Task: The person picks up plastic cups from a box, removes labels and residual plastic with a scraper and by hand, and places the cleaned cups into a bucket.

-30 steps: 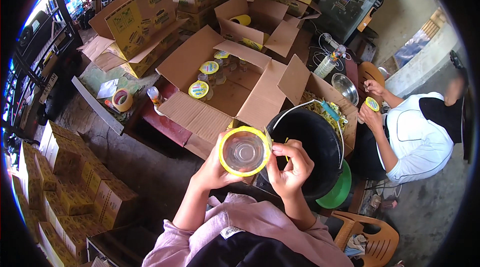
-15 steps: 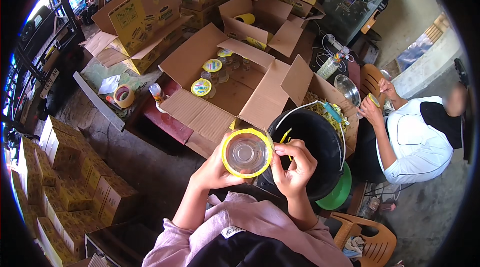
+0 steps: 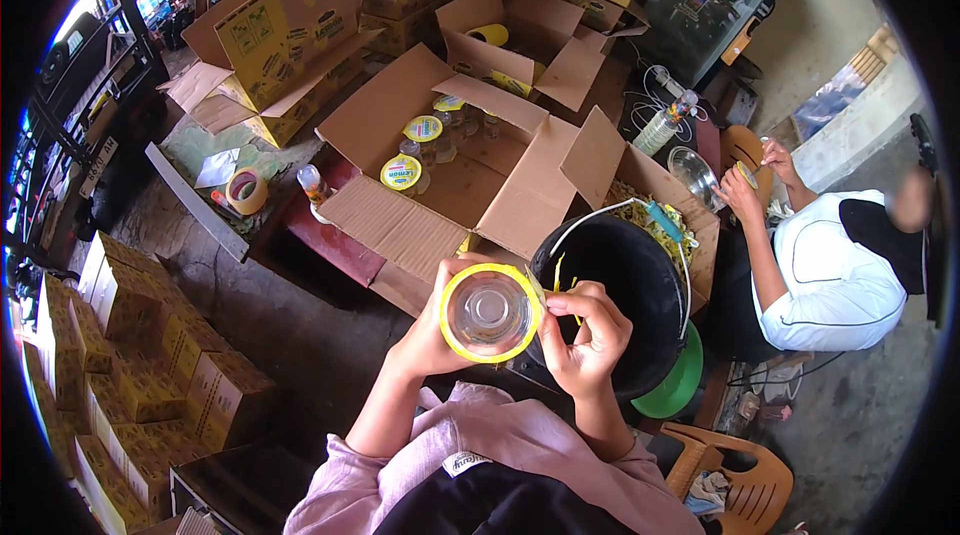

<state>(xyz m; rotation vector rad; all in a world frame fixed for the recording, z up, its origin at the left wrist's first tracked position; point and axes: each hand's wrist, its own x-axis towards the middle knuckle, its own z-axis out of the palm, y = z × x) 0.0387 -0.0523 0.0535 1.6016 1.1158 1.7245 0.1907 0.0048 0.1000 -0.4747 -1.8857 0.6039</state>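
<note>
My left hand [image 3: 428,335] is closed around a clear plastic cup [image 3: 489,313] with a bright yellow rim, its round end facing up at me. At the cup's right side my right hand [image 3: 588,337] is closed, thumb and forefinger pinched at the rim. Thin yellow strips [image 3: 559,273] stick out by those fingers, and they look like film trimmings. Just beyond, a black bucket [image 3: 640,310] with a wire handle stands close to the right hand. An open cardboard box [image 3: 480,190] ahead holds several lidded cups [image 3: 401,173].
Yellow cartons [image 3: 150,375] are stacked at the left, with a tape roll [image 3: 246,192] on a table. Right of the bucket are a green basin [image 3: 672,385] and a box of yellow scraps [image 3: 700,235]. A co-worker [image 3: 830,270] sits at the right, handling a small cup.
The cup has shifted very slightly left and down in my left hand. The yellow strips by my right fingers have changed position. The co-worker's hands have moved a little.
</note>
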